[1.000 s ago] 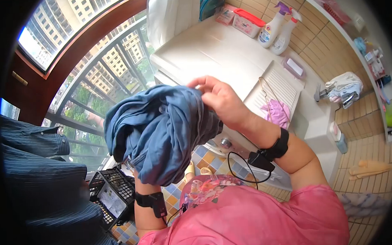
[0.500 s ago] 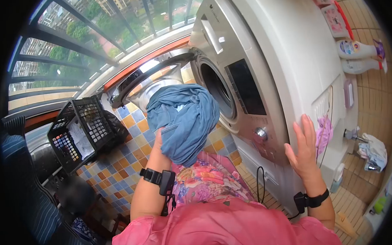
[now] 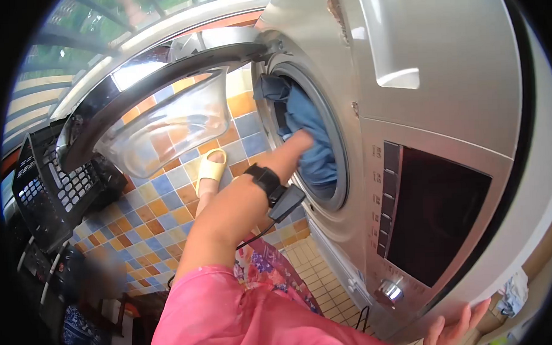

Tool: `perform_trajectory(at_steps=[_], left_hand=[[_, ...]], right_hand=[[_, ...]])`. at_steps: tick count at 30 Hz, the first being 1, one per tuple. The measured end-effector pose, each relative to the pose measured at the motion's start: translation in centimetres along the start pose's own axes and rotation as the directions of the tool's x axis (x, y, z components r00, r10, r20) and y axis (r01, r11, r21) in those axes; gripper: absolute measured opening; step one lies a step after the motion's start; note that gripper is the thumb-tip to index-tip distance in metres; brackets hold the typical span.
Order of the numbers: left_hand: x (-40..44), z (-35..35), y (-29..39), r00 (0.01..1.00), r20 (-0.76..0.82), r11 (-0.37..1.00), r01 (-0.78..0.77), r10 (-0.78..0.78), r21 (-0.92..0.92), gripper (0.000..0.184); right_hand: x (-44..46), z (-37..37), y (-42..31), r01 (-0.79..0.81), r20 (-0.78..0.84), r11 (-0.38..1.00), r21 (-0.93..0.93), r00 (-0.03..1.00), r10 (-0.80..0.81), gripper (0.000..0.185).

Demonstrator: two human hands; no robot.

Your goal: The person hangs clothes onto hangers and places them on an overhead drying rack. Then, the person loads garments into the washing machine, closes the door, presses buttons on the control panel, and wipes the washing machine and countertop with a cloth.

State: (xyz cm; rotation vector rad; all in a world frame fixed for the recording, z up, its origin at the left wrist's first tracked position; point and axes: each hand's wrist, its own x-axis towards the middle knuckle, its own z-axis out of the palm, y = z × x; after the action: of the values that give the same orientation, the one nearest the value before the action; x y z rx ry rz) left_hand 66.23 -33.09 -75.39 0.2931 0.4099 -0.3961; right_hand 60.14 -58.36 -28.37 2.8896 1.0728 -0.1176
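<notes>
A bundle of blue clothes [image 3: 311, 132] fills the round door opening of the front-load washing machine [image 3: 432, 121], with a darker fold at its upper left. My left hand [image 3: 299, 146] reaches into that opening and is closed on the bundle; its fingertips are blurred and partly hidden in the cloth. To the left, the washer's door [image 3: 165, 124] stands swung wide, its clear bowl showing. Low on the right, my right hand [image 3: 458, 329] is at the machine's lower edge, fingers apart, holding nothing; only part of it shows.
A black plastic crate [image 3: 51, 180] stands on the left by the barred window [image 3: 77, 51]. One foot in a yellow slipper [image 3: 210, 170] is on the tiled floor [image 3: 152, 207]. A pale cloth [image 3: 512, 293] lies at the far right.
My left hand has carried the blue clothes from in front of the washer into its door opening. My view has shifted closer to the machine, and my right hand now sits lower in it.
</notes>
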Motion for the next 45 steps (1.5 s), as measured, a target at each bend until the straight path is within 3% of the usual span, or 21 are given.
perform_trajectory(at_steps=[4,5,7,9,11,13,14,15,17,18,20,22,24,26,30,32,35,38,41,43,45], left_hand=[[8.0,0.8,-3.9,0.993,0.12,0.942,-0.036,-0.005,0.335,0.048],[9.1,0.6,-4.6,0.989,0.145,0.902,-0.046,-0.018,0.429,0.048],[10.5,-0.3,-5.2,0.984,0.164,0.763,-0.055,-0.067,0.644,0.047],[10.6,-1.0,-4.9,0.98,0.144,0.499,-0.056,-0.14,0.865,0.047],[8.6,-0.6,-2.8,0.967,-0.018,0.011,0.021,-0.256,1.0,0.046],[5.2,-0.2,-0.6,0.99,-0.095,-0.281,0.063,-0.1,0.958,0.046],[3.4,-0.7,-0.2,0.971,0.048,-0.262,0.016,0.236,0.965,0.045],[1.3,-1.5,0.3,0.822,0.18,-0.26,-0.04,0.541,0.965,0.044],[0.2,-2.6,2.7,0.624,0.151,-0.257,0.082,0.766,0.963,0.038],[0.8,-4.0,2.9,0.624,0.15,-0.256,0.083,0.767,0.963,0.038],[3.1,-6.7,2.7,0.832,-0.133,-0.365,0.372,0.538,0.853,0.034],[4.5,-6.4,2.5,0.862,-0.125,-0.335,0.32,0.491,0.886,0.027],[8.1,-5.5,0.9,0.78,0.168,-0.062,-0.164,0.603,0.985,0.023],[17.4,-6.0,-3.2,0.769,0.201,0.554,-0.59,0.606,0.587,0.024],[12.2,-0.8,0.5,0.854,0.278,0.587,-0.507,0.44,0.631,0.037],[7.0,-1.1,0.7,0.89,-0.07,0.287,-0.07,0.45,0.955,0.051],[4.1,-1.7,-1.0,0.89,-0.219,0.2,0.149,0.4,0.968,0.055],[5.4,-2.0,-2.2,0.876,-0.266,0.187,0.206,0.403,0.96,0.053],[12.8,-5.4,-6.6,0.867,-0.058,0.085,0.018,0.495,0.996,0.053],[11.2,-0.9,-4.7,0.89,0.242,0.256,-0.356,0.387,0.899,0.05],[12.3,1.6,-6.7,0.859,0.45,0.3,-0.508,0.244,0.807,0.05]], right_hand=[[1.6,0.5,-1.8,0.032,-0.045,0.998,0.048,0.999,-0.03,0.055],[0.9,-0.5,-1.4,0.03,0.09,0.999,-0.024,0.996,-0.027,0.065],[1.2,0.0,-1.8,0.031,0.08,0.998,-0.053,0.996,-0.027,0.064],[1.5,0.1,-1.9,0.029,0.05,0.996,-0.083,0.998,-0.025,0.063],[1.5,-0.1,-2.0,0.049,0.038,0.992,-0.118,0.998,-0.045,0.062],[2.0,0.1,-2.3,0.034,0.037,0.997,-0.071,0.999,-0.031,0.062],[2.1,0.2,-2.4,0.019,0.039,0.999,-0.032,0.999,-0.018,0.062],[2.0,0.3,-2.4,0.012,0.043,1.0,-0.027,0.999,-0.011,0.062],[1.6,0.3,-2.2,0.015,0.015,0.999,-0.051,1.0,-0.014,0.063],[1.7,0.4,-2.3,0.016,0.016,0.999,-0.051,1.0,-0.015,0.063],[2.2,0.6,-2.3,0.032,0.005,0.999,-0.042,0.999,-0.032,0.063],[2.4,0.4,-2.7,0.032,0.014,0.997,-0.075,0.999,-0.031,0.064],[2.6,0.4,-2.9,0.029,0.019,0.995,-0.091,0.999,-0.027,0.064],[2.7,0.3,-3.1,0.014,0.021,0.996,-0.086,1.0,-0.012,0.064],[2.4,-0.3,-2.7,0.011,0.061,0.996,-0.085,0.998,-0.006,0.063],[2.1,-0.5,-2.4,0.011,0.087,0.997,-0.08,0.996,-0.004,0.063],[2.0,-0.3,-2.3,0.018,0.062,0.997,-0.073,0.998,-0.014,0.062],[1.7,0.5,-2.4,0.016,0.019,0.997,-0.072,1.0,-0.014,0.062],[1.7,0.5,-2.8,0.03,0.008,0.987,-0.157,1.0,-0.029,0.062],[1.2,0.6,-2.7,0.037,0.006,0.968,-0.248,0.999,-0.037,0.063],[1.8,0.7,-2.8,0.06,0.02,0.962,-0.267,0.998,-0.056,0.064]])
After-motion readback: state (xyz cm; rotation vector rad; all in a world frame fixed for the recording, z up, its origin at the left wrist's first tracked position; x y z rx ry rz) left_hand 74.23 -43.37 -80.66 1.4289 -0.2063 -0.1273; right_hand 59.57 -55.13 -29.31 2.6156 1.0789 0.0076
